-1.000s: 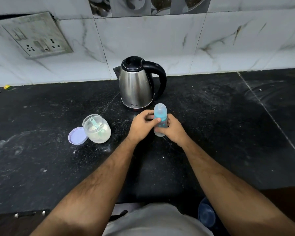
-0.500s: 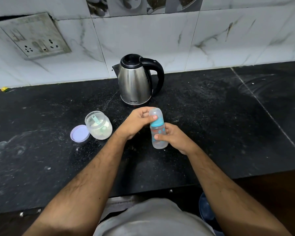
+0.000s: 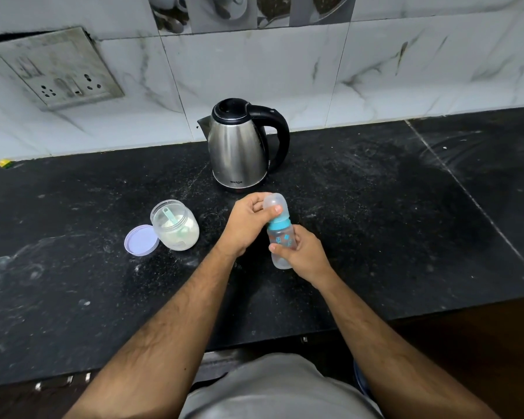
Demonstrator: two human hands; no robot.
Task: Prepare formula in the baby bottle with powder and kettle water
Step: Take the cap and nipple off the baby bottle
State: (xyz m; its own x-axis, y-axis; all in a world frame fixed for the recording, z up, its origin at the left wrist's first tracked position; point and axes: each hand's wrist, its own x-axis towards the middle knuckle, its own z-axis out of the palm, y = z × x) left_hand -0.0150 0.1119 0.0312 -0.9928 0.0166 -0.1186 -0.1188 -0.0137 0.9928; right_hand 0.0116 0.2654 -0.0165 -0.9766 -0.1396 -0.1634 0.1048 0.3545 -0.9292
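A: What is the work surface like?

B: A black stone counter (image 3: 375, 225), speckled and smeared with pale powdery marks, with a thin seam running diagonally at the far right. Its near edge drops to a dark brown floor on the right.

A: And behind it?

B: White marble-look wall tiles (image 3: 254, 71) with grey veins. A grimy switch and socket plate (image 3: 58, 68) sits on the wall at the far left, and a strip of printed picture tiles (image 3: 248, 10) runs along the top. A small yellow scrap (image 3: 3, 162) lies where counter meets wall, far left.

A: Where is the baby bottle?

B: The baby bottle (image 3: 280, 237) is held tilted above the counter, near the middle, just in front of the steel kettle (image 3: 239, 149), whose black handle points right. The right hand (image 3: 303, 252) wraps around the clear body. The left hand (image 3: 248, 220) grips the translucent cap (image 3: 274, 204) above the teal collar, thumb on the cap's side.

A: The powder?

B: To the left, an open clear jar (image 3: 176, 226) of pale powder with a teal scoop (image 3: 171, 217) inside. Its lilac lid (image 3: 141, 239) lies flat on the counter, touching the jar's left side.

A: Anything nearer?

B: The person's grey garment (image 3: 279, 388) fills the bottom centre.
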